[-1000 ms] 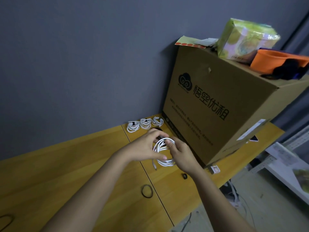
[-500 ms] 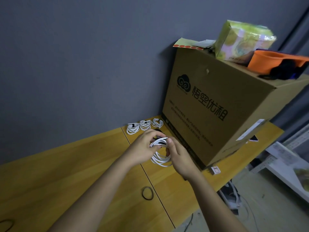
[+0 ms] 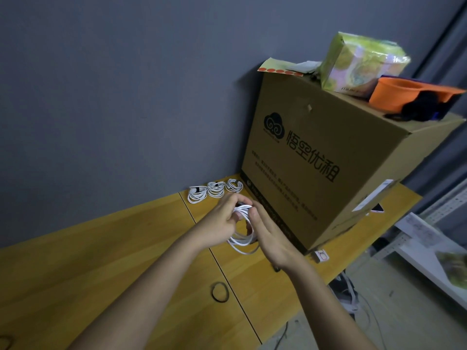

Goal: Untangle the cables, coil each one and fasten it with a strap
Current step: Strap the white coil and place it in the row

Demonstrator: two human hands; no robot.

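In the head view we see both hands meeting above the wooden table (image 3: 106,269), just in front of the large cardboard box (image 3: 326,173). The left hand (image 3: 222,221) has its fingers curled over the top of a white cable coil (image 3: 243,236), and the right hand (image 3: 267,233) pinches the same coil from the other side, thumb and fingers closed on its upper strands; the lower loops hang down between the two palms, just above the tabletop. A dark patch shows between the fingertips at the top of the coil, but we cannot tell what it is. Behind the hands, near the grey wall, three finished white coils (image 3: 214,192) lie in a row on the table, side by side, each with a dark band round it. Nearer to us, a black loop (image 3: 220,292) lies flat on the wood, well apart from the hands. A small white tag (image 3: 321,256) sits at the box's near corner. On top of the box we see a green printed packet (image 3: 358,61), an orange bowl (image 3: 401,93) with something black in front of it, and a sheet of orange dot stickers (image 3: 280,68).
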